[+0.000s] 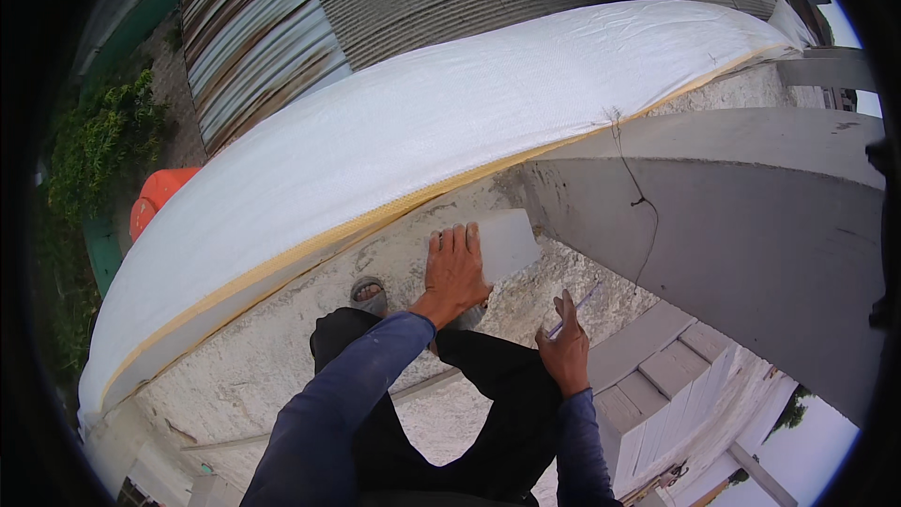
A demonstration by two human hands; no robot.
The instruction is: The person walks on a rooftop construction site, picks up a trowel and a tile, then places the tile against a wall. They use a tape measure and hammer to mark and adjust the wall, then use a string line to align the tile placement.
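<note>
A smooth light grey block [510, 244] stands on the rough concrete ledge in front of me. My left hand [453, 268] grips its left end, fingers over the far side and thumb at the near side. Nearer and to the right, my right hand [565, 347] holds a thin, pale pen-like stick [589, 294] between its fingers, its tip pointing up and right. The stick's exact kind cannot be made out. My right hand is apart from the block.
A white woven sheet [404, 131] with a yellow edge runs along the far side. A grey beam [732, 197] with a dangling wire [638, 197] rises at right. Stacked pale blocks [671, 366] sit below it. Corrugated roofs [450, 0] lie beyond; my sandalled foot [369, 294] is left.
</note>
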